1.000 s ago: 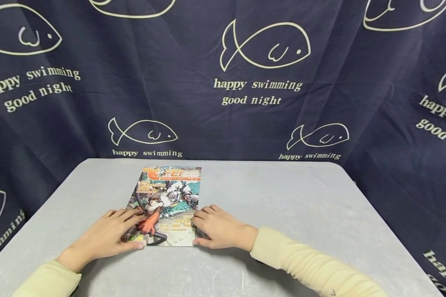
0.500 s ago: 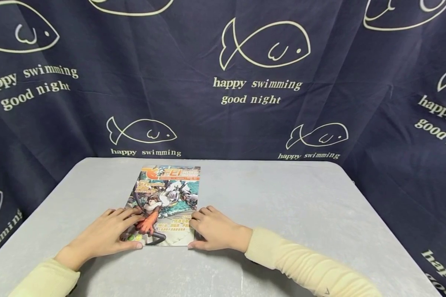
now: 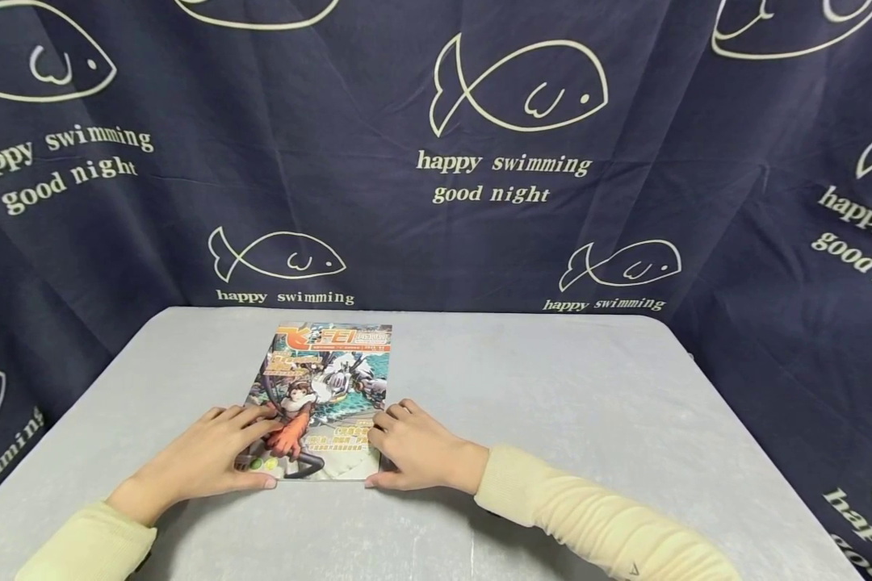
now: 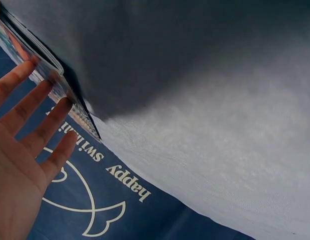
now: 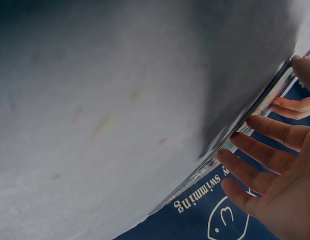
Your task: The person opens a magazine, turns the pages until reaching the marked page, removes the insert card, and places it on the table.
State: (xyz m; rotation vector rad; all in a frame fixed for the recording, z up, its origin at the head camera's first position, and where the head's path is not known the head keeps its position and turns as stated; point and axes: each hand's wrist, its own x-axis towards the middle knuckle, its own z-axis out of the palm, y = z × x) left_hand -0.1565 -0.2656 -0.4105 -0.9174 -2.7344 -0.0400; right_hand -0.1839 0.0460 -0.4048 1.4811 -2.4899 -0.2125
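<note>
The magazine (image 3: pixel 334 411) lies left of the middle of the table (image 3: pixel 567 420), cover up, its title at the far end and its short near edge toward the person. The left hand (image 3: pixel 199 456) rests on the near left part of the cover, its fingers extended and a little spread over the left edge, the thumb by the near left corner; it does not look clenched. The right hand (image 3: pixel 421 448) lies along the near right edge, fingers lightly bent but relaxed, the thumb at the near right corner, with no firm grip apparent. Judged from this pose, the step in hand is steadying or squaring the magazine from both sides. The next move seems to call for even, light pressure from left and right if it is to be shifted, or for a fingertip worked under the right edge if the cover is to be raised, with the left hand as anchor. Too much inward push could bow the pages. Whether any page edge is parted from the rest cannot be told.
</note>
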